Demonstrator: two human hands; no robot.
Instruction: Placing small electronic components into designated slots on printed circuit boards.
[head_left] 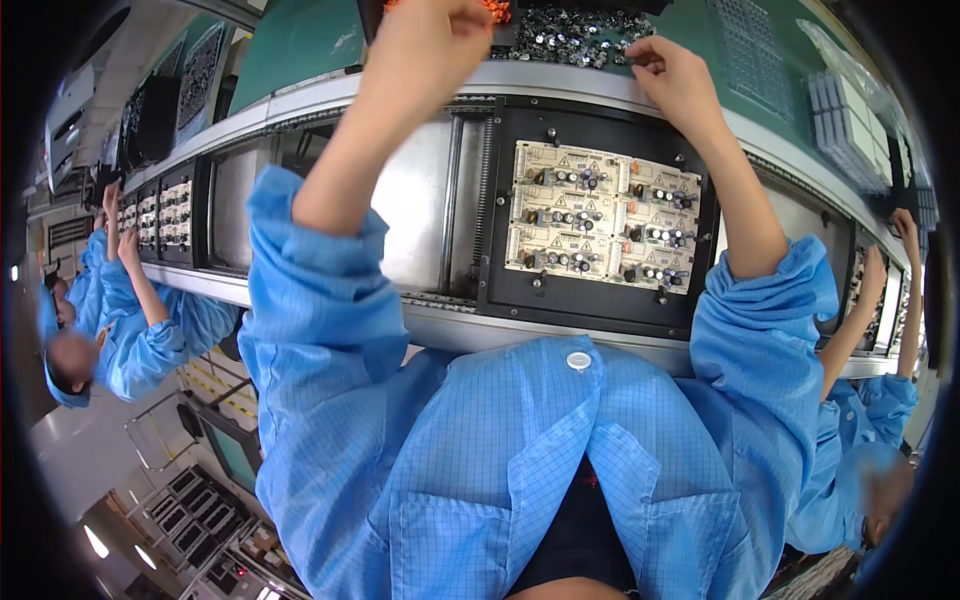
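My left hand point(435, 50) is over the bin of orange parts point(495, 10) at the top edge, its fingers curled together; whatever they hold is hidden. At the right end of a pile of small black and silver electronic components point(575, 35), my right hand point(680, 80) has thumb and index finger closed at the pile's edge. Anything between those fingertips is too small to name. Below, between my forearms, a panel of cream circuit boards point(605, 220) lies in a black carrier frame point(590, 305). Capacitors and other parts stand on the boards.
The carrier rests on a conveyor with metal rails point(440, 300). Clear plastic trays point(750, 50) and a stack of white trays point(850, 120) are on the green bench at right. Co-workers in blue point(165, 310) work at both sides, with more board carriers point(160, 220) at left.
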